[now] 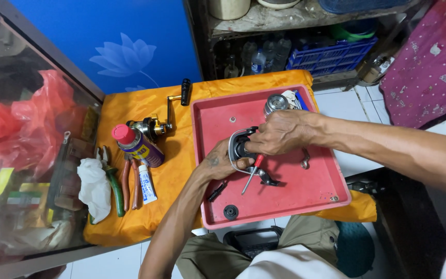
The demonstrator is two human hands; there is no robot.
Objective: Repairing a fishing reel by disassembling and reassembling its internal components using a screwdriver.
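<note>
Right hand (280, 132): fingers curled together over the far side of a fishing reel body (239, 150), pinching a red-handled screwdriver (253, 171). The screwdriver's long axis runs from the fingers down and toward the near left, its metal tip resting low over the tray floor.

Left hand (219, 164): fingers wrapped around the near-left side of the reel body, steadying it; the thumb is hidden behind the part. Both hands touch the reel; the right lies on top, the left beneath and nearer the person.

Reel body: black and silver, with a wire bail looping around its near edge, held just above the middle of the tray.

Red tray (285, 199): shallow, rectangular, on an orange cloth (174, 175). Contents: a silver spool (275, 103) at the far edge beside a crumpled white-and-blue item; a small black round cap (231, 212) in the near-left corner; a black bent part just right of the screwdriver tip; a small screw near the far-left corner.

Left of the tray, on the cloth: a second reel with crank handle (156, 124), a spray can with red cap (136, 144), a small tube (147, 185), pliers (129, 182), a green-handled tool, a white rag (94, 188).
</note>
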